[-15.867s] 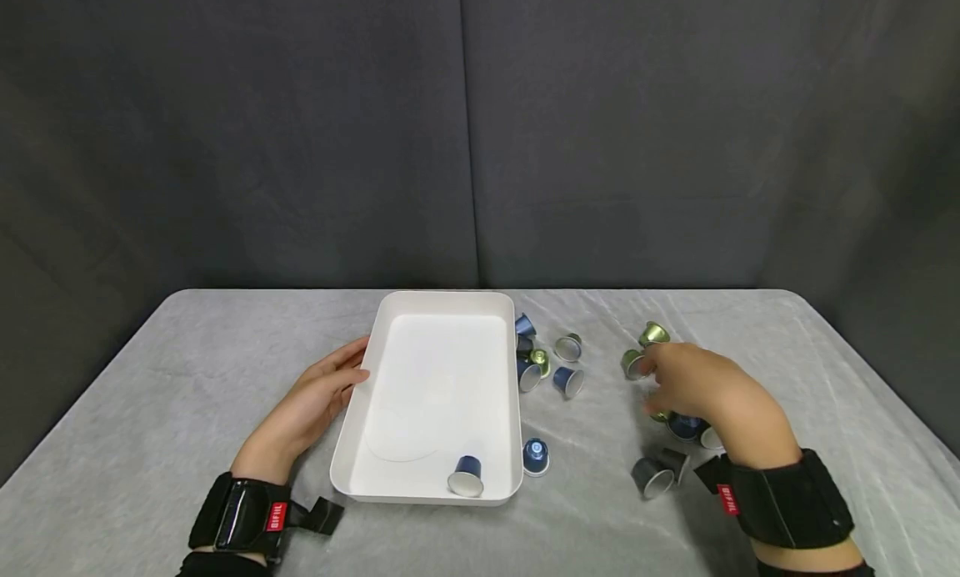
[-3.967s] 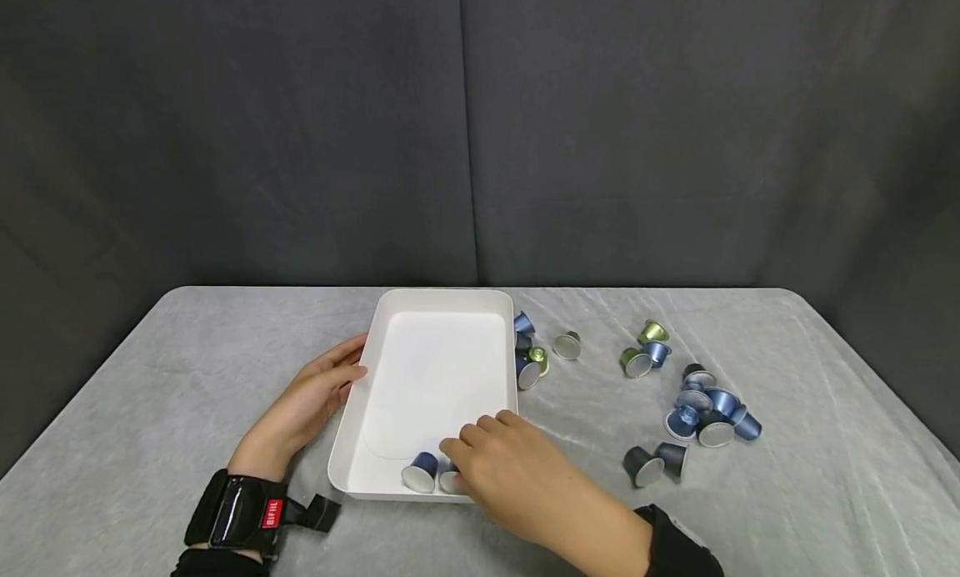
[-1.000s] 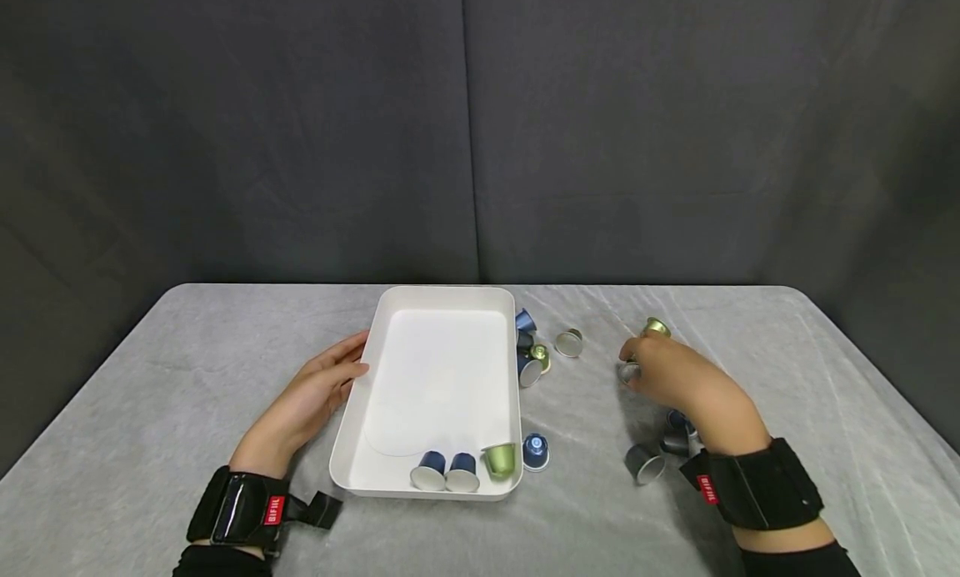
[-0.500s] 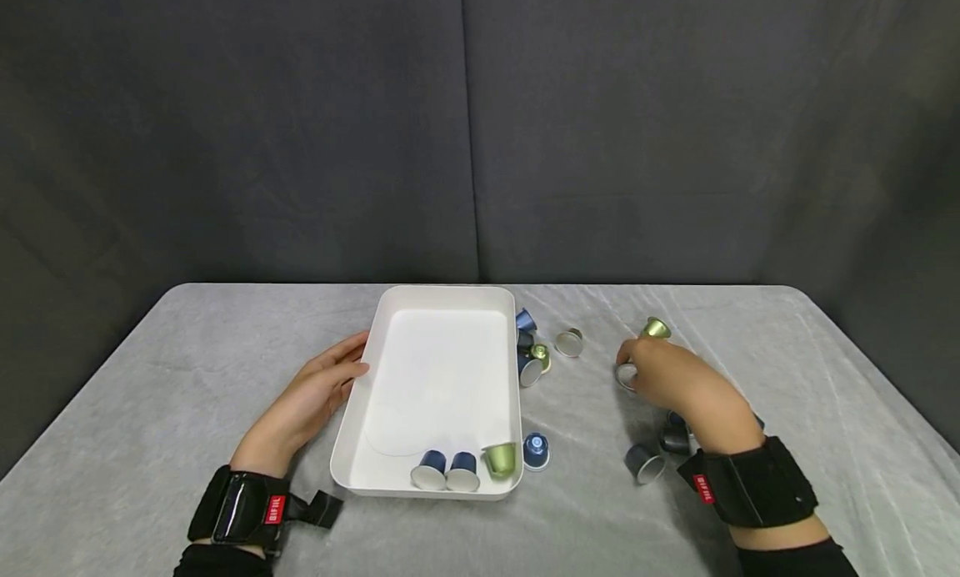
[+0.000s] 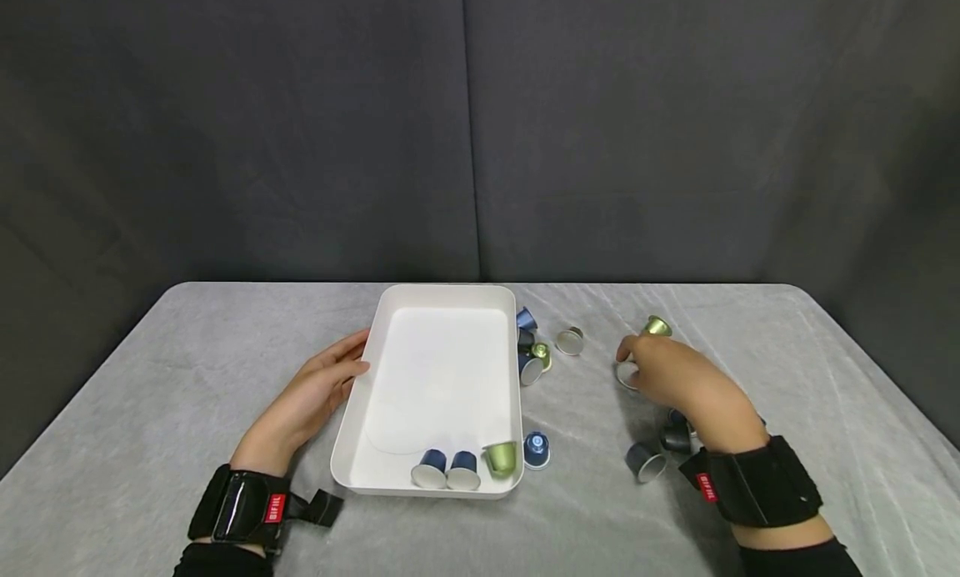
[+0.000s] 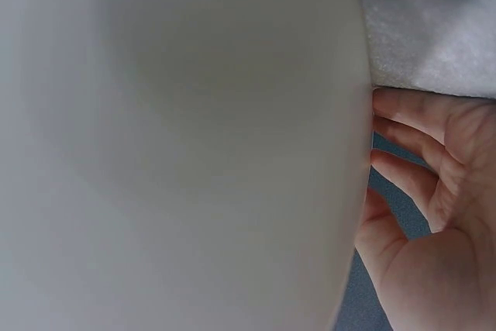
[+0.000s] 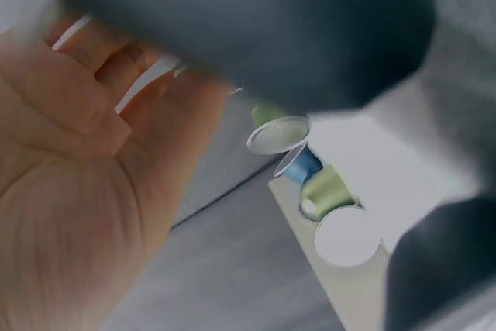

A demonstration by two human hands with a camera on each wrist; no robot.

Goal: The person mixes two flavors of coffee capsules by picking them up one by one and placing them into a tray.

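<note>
Capsule (image 5: 627, 375) pinched in curled fingers of right hand (image 5: 675, 381), toward right half of table (image 5: 187, 377), well clear of far edge. Probably very light, thin-walled metal: dents if squeezed, smooth and liable to slip. Best taken across body just under rim, gently. Left hand (image 5: 318, 393) flat and relaxed against left wall of white tray (image 5: 352, 427), gripping nothing. Three capsules lying along tray's near wall; loose ones scattered on table to its right.
</note>
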